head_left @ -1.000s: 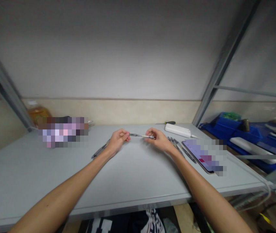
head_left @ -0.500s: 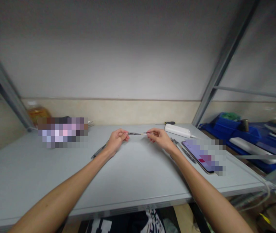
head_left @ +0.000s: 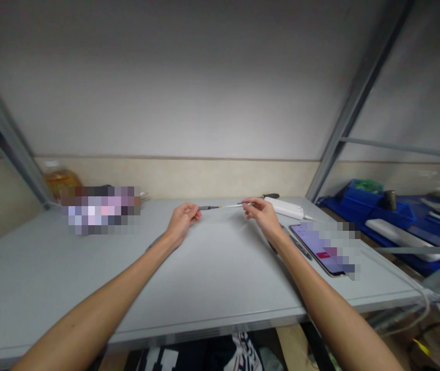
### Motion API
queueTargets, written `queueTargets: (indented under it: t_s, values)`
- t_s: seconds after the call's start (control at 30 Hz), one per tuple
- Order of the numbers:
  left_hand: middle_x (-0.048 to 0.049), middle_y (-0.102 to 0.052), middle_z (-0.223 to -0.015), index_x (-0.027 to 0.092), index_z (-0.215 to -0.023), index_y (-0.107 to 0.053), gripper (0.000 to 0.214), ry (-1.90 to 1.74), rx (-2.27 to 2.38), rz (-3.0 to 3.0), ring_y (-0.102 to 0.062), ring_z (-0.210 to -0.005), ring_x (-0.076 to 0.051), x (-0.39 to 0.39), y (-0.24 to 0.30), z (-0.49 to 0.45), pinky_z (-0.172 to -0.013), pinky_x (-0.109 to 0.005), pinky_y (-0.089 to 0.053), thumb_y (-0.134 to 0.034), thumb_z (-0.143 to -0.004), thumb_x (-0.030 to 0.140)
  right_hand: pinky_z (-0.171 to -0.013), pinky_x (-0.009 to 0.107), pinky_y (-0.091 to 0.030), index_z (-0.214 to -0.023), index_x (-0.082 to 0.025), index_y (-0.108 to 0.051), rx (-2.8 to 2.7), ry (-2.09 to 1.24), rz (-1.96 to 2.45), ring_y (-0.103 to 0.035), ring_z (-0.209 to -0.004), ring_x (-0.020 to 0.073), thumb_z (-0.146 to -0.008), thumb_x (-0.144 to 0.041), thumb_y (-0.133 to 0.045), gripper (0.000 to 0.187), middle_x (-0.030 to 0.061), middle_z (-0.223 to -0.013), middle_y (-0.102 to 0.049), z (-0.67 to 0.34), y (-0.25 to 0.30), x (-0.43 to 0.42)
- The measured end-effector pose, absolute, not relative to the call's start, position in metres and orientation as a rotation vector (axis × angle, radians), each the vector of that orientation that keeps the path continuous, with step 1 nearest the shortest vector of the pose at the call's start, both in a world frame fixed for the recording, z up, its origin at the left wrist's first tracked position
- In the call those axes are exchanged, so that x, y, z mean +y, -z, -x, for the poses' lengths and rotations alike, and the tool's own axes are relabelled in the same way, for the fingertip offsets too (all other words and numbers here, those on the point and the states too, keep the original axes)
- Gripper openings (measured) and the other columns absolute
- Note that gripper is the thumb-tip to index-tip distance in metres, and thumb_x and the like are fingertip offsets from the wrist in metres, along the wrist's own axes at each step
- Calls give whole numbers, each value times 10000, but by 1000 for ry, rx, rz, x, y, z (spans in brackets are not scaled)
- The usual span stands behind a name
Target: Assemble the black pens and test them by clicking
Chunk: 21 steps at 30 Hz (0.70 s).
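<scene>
Above the desk (head_left: 220, 273), my left hand (head_left: 183, 219) pinches the dark grey barrel of a pen (head_left: 209, 207) between thumb and fingertips. A thin whitish pen refill (head_left: 232, 206) runs in line from the barrel's right end to my right hand (head_left: 260, 212). The fingertips of my right hand are closed on the refill's other end, by a darker part. Whether the refill sits inside the barrel is too small to tell. One dark pen (head_left: 153, 242) lies partly behind my left forearm. Another dark pen (head_left: 300, 248) lies beside my right forearm.
Right of my arm lies a phone (head_left: 316, 247) with a lit screen, partly blurred out. Behind it are a white elongated case with a cord (head_left: 287, 207) and a screwdriver (head_left: 271, 196). A bottle (head_left: 63, 180) stands back left. Blue bins (head_left: 362, 198) are beyond the right frame post.
Both hands have moved slightly apart and up, my left hand to the left and my right hand to the right. More of the thin refill shows between them.
</scene>
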<state>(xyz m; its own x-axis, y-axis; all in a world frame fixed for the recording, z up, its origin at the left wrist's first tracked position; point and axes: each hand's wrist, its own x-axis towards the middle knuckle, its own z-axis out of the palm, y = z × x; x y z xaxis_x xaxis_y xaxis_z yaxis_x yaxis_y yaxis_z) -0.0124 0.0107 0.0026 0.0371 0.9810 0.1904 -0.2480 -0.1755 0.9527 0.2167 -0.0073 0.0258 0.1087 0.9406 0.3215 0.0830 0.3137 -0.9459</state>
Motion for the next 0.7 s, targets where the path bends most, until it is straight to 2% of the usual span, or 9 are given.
queueTargets:
  t_s: [0.7]
  values:
    - [6,-569,-570,132,-669,-568,288,-1456,935,-1192,-501,-526,-87,11,-3,13,-559,-231,-397,-689,-576,375,-504,256,-428,-739,-146,-643,-1234,-826,1064,-500,-538,124,-594,-323,-644,229,5,-569,-553,-217,-26,-7]
